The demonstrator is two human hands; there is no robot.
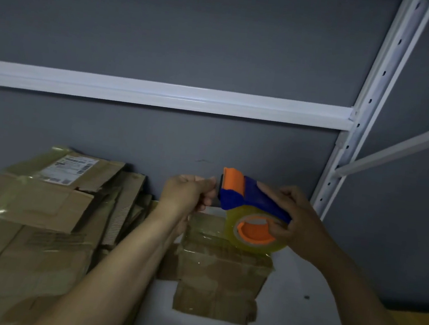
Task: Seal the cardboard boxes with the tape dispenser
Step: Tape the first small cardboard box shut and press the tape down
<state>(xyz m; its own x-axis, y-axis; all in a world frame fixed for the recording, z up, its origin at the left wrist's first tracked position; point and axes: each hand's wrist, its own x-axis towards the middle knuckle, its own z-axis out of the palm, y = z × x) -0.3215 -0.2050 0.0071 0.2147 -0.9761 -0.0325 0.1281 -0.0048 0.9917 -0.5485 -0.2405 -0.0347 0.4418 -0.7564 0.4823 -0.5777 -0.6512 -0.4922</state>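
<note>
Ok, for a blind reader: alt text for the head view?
The right hand grips a blue-and-orange plastic tape dispenser above a taped cardboard box on a white shelf; the left hand curls at its front. Flattened cardboard lies left.

This looks like a storeroom or packing corner: white metal racking (342, 146), its upright (384, 74) punched with holes and a beam (162, 94) across a grey wall (169, 25). Flattened cartons (29, 222), one bearing a shipping label (69, 169), are heaped on the white shelf (287, 318).
</note>
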